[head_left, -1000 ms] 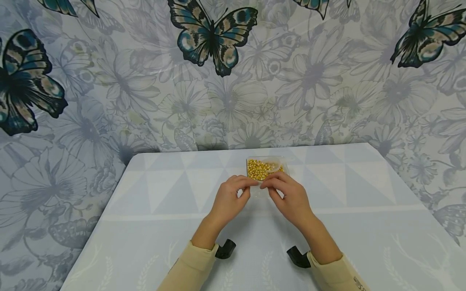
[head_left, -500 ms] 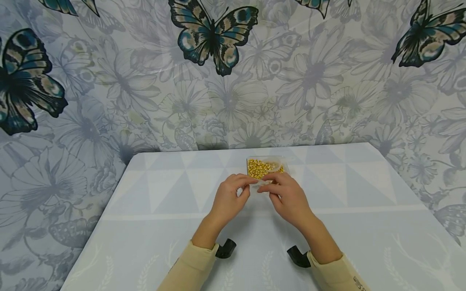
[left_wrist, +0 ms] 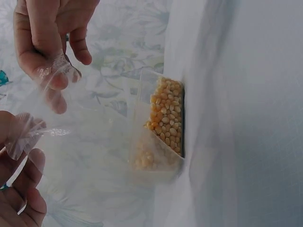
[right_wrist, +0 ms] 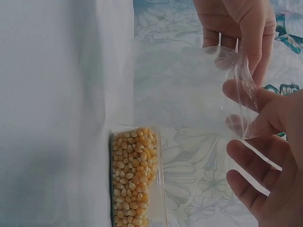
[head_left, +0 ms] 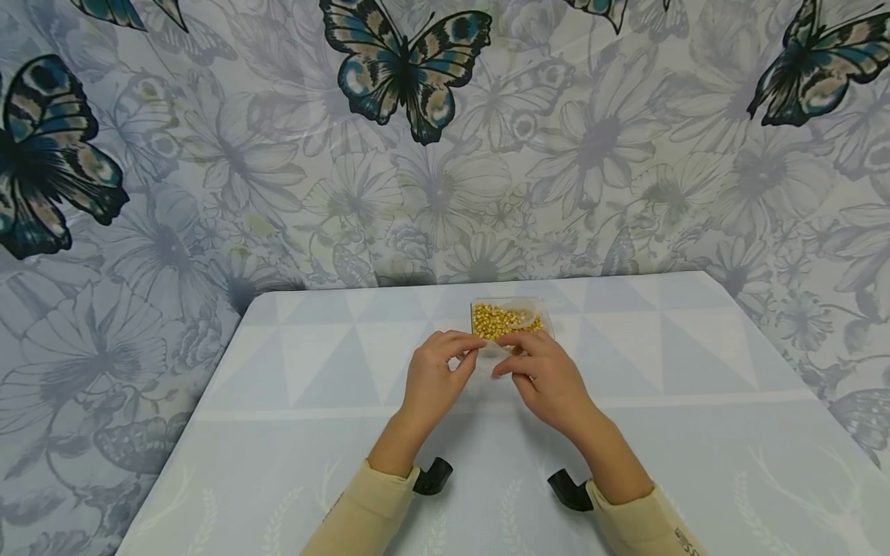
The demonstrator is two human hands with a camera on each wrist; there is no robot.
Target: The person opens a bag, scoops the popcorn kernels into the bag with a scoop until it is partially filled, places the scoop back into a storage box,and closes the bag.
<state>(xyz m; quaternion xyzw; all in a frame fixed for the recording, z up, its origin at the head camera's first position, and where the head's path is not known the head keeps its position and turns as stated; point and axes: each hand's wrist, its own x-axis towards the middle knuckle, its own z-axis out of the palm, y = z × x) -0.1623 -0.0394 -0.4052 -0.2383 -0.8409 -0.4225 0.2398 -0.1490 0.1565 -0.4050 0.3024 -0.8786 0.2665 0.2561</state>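
Observation:
A thin clear plastic bag [right_wrist: 180, 85] hangs between my two hands, its mouth gathered at the fingertips. My left hand [head_left: 438, 374] pinches one side of the mouth between thumb and forefinger. On the opposite side, my right hand [head_left: 552, 378] pinches the film [left_wrist: 59, 66], with its other fingers spread apart. Through the film, fingertips of both hands show in the right wrist view. Just beyond the hands stands a clear rectangular box [right_wrist: 161, 189] holding yellow corn kernels [left_wrist: 168, 113]. The bag overlaps part of the box in the left wrist view.
A curved translucent piece [head_left: 530, 315] lies over the kernels on the box's right side. The box is close to the far edge of the pale patterned table [head_left: 313, 479]. Behind it rises a wall covering [head_left: 445, 201] with flowers and butterflies.
The right hand's fingertips have shifted along the bag's mouth and spread apart. My left hand has moved slightly left, widening the gap between the hands. The box has stayed put.

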